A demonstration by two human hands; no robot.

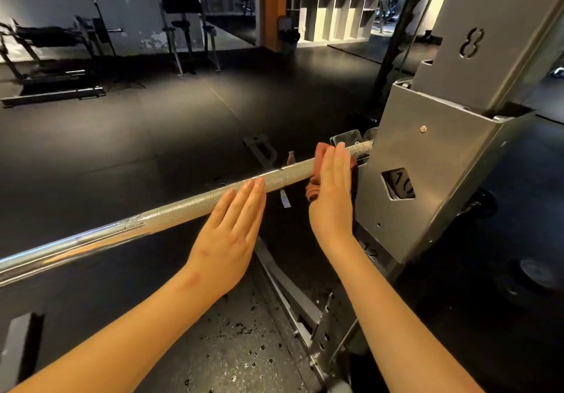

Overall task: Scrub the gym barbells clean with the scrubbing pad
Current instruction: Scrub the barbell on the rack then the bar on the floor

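Note:
A steel barbell (171, 215) runs from the lower left up to the right, where its end sits in a grey rack upright (433, 161). Its right half is knurled, its left part smooth and shiny. My left hand (232, 234) lies flat, fingers straight, with the fingertips touching the knurled section. My right hand (332, 191) presses a reddish-brown scrubbing pad (314, 190) against the bar close to the rack, fingers straight over the top. The pad wraps over the bar and hangs a little below it; most of it is hidden by my hand.
The rack upright bears cut-out numbers 8 and 10. Its base rail (293, 301) runs along the black rubber floor below my arms, with dark crumbs scattered there. Gym machines (55, 54) stand at the far left, cubby shelves (335, 17) at the back.

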